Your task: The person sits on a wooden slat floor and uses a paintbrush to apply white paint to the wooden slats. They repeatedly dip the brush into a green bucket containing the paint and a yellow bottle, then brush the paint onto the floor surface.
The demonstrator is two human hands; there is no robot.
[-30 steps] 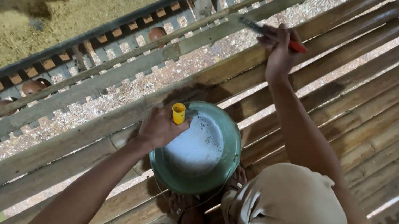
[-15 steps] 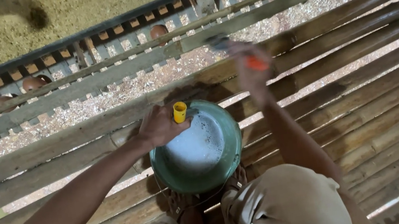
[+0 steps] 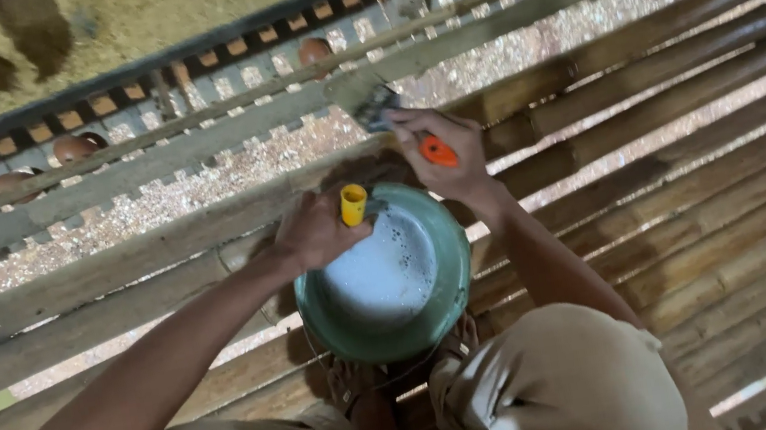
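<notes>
Brush [image 3: 387, 108] with an orange handle sits clamped in the right hand [image 3: 449, 149], its grip closed around it, bristles beyond the fingers. Just below, the left hand [image 3: 315, 230] grips a yellow cup [image 3: 353, 204] at the green bowl's [image 3: 317, 316] rim, over bamboo slats [image 3: 704, 197].

A basin [image 3: 384, 291] sits on the slatted floor [image 3: 704, 197] between the person's knees. The left hand [image 3: 313, 231] rests on its rim's left edge; the right hand [image 3: 447, 150] hovers just behind it. Eggs [image 3: 315, 50] lie farther behind, beyond a rail [image 3: 144, 170].
</notes>
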